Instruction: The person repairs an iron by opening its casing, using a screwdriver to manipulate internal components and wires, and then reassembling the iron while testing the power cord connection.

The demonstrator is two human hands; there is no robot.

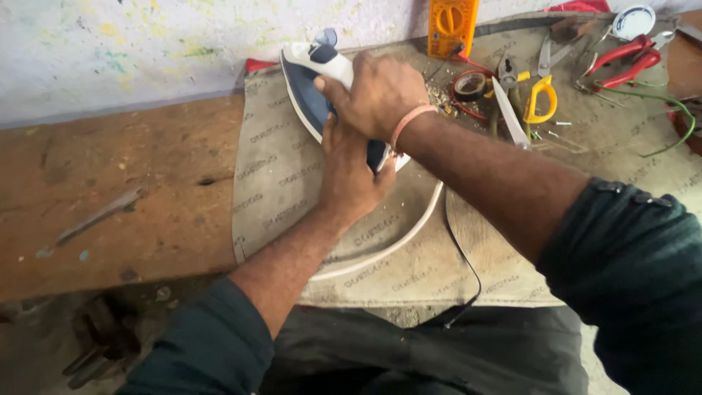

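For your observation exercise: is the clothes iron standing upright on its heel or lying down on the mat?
Lying down. The iron rests lengthwise on the mat, with both hands gripping its handle.

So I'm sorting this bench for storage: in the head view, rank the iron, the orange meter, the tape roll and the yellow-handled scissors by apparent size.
1. Iron, largest, though both hands hide part of it.
2. Yellow-handled scissors and orange meter: too alike to rank, since the frame's top edge crops the meter.
3. Tape roll, smallest.

both hands point(365, 132) gripping iron point(311, 88), mat point(278, 175)
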